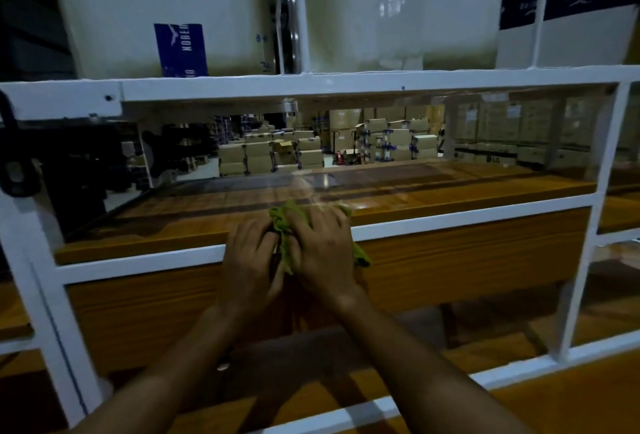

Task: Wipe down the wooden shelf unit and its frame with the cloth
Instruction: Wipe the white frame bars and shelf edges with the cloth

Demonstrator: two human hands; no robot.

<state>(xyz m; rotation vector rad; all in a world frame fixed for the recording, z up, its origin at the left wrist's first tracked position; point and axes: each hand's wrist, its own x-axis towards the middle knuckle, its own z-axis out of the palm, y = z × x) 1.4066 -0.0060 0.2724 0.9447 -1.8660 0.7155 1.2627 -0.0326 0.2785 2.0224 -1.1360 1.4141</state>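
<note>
Fingers [265, 231] of the left hand [251, 257] curl in on the green cloth [282, 222], bunching its near edge. Right alongside them the right hand [323, 248] lies spread on top, its fingers fairly straight and pressing the fabric down. Both hands meet on the one wad, so it looks like one gathers while the other bears down, a sensible way to load a narrow bar.

Under the fingers runs the white frame rail [450, 222]. The cloth straddles it, with a tail hanging out past the right palm over the wooden front panel [467, 260]. Just beyond the fingertips the wooden shelf [433, 191] begins, glossy, with a pale sheen right ahead of the cloth. Damp or glare, I can't tell.

My read is that we're at the rail and front lip, mid-span, with long stretches of rail either side of the fingers and the upright [582, 260] yet to cover.

Above the fingers, white cartons [173, 1] sit on the upper tier, one with a blue label [180, 49]. Far past the fingertips, through the open back, are stacks of cardboard boxes [311, 149].
</note>
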